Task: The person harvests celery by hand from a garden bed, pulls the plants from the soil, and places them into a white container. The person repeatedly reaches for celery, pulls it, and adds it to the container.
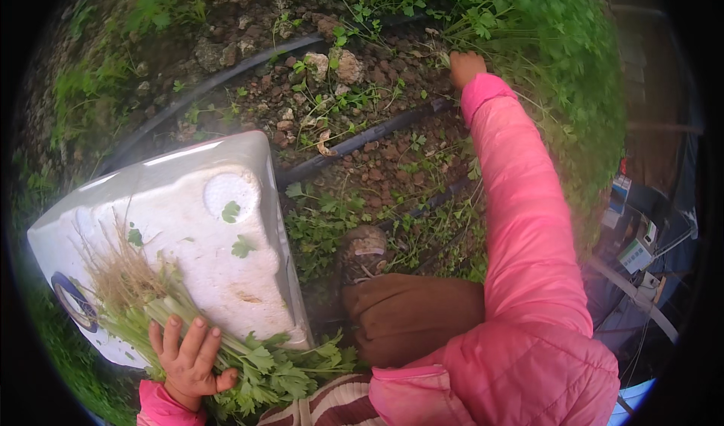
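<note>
My left hand [189, 361] lies with spread fingers on a bunch of leafy green stalks with bare roots [169, 307], which look like celery or a similar herb. The bunch rests on a white foam box [237, 273], its roots pointing up and left, its leaves hanging over the near edge. My right hand [467, 68] reaches out to the base of the standing green plants [554, 47] at the upper right. Its fingers are curled at the stems; whether they grip any is hidden.
Black drip hoses [367, 134] cross the stony soil [390, 160]. A roll of tape [74, 301] lies on the box's left part. My shoe [365, 250] stands among low greens right of the box. Boxes and other items [636, 256] are at the far right.
</note>
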`<action>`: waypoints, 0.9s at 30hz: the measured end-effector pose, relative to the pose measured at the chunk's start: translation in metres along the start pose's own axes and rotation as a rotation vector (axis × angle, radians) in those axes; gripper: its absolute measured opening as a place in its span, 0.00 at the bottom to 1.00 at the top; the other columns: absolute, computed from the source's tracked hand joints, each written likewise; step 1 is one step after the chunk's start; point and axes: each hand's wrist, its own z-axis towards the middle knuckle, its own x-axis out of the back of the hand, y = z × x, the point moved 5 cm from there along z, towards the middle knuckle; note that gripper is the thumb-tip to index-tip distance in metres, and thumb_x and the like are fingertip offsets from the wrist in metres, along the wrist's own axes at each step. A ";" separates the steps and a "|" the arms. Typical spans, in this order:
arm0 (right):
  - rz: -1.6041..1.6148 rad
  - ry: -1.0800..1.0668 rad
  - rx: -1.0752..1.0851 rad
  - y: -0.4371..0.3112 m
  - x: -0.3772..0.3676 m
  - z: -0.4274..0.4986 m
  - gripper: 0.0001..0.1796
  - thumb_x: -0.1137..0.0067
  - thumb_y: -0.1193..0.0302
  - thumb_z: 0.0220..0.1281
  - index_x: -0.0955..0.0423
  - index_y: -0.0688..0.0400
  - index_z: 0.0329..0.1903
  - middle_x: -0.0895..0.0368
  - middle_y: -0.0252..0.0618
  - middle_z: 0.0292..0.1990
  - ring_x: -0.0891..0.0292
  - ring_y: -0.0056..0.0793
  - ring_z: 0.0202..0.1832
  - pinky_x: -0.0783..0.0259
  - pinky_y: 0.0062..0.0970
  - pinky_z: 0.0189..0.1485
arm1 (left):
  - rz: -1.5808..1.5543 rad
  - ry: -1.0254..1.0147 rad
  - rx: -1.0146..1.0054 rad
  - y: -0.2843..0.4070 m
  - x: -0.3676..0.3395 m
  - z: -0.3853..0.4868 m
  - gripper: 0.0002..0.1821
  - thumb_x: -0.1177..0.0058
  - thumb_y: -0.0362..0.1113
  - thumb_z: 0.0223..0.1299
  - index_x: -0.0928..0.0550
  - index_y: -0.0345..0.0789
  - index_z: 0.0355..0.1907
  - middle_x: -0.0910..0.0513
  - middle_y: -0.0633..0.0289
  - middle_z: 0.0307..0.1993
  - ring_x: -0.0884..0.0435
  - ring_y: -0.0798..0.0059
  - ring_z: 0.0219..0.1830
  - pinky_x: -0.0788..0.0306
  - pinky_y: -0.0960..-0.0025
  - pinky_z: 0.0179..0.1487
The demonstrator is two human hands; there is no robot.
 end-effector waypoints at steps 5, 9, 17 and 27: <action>0.318 -0.298 -0.138 0.011 -0.016 0.007 0.13 0.49 0.70 0.53 0.29 0.60 0.42 0.21 0.51 0.42 0.24 0.47 0.46 0.30 0.42 0.48 | 0.005 0.015 0.000 0.000 0.002 0.000 0.30 0.64 0.61 0.58 0.24 0.42 0.52 0.30 0.60 0.59 0.42 0.53 0.66 0.58 0.43 0.67; 0.245 -0.357 -0.117 0.003 -0.014 0.010 0.15 0.49 0.69 0.54 0.27 0.60 0.44 0.21 0.51 0.43 0.25 0.48 0.46 0.30 0.41 0.48 | 0.003 0.006 -0.001 0.000 0.000 -0.001 0.30 0.65 0.61 0.58 0.24 0.42 0.52 0.30 0.60 0.58 0.42 0.53 0.66 0.57 0.43 0.67; 0.606 -0.117 -0.012 0.040 0.047 -0.001 0.14 0.47 0.66 0.56 0.27 0.60 0.43 0.21 0.50 0.39 0.24 0.48 0.43 0.30 0.40 0.45 | -0.010 0.019 0.002 0.000 0.001 0.001 0.30 0.65 0.61 0.58 0.24 0.41 0.52 0.30 0.60 0.58 0.42 0.52 0.66 0.57 0.44 0.67; 0.242 -0.404 -0.236 0.012 -0.006 -0.034 0.16 0.44 0.67 0.52 0.26 0.55 0.45 0.22 0.39 0.48 0.26 0.36 0.51 0.34 0.42 0.52 | 0.012 -0.015 0.000 -0.001 0.001 0.001 0.31 0.65 0.61 0.59 0.24 0.39 0.52 0.30 0.58 0.58 0.42 0.50 0.66 0.57 0.43 0.67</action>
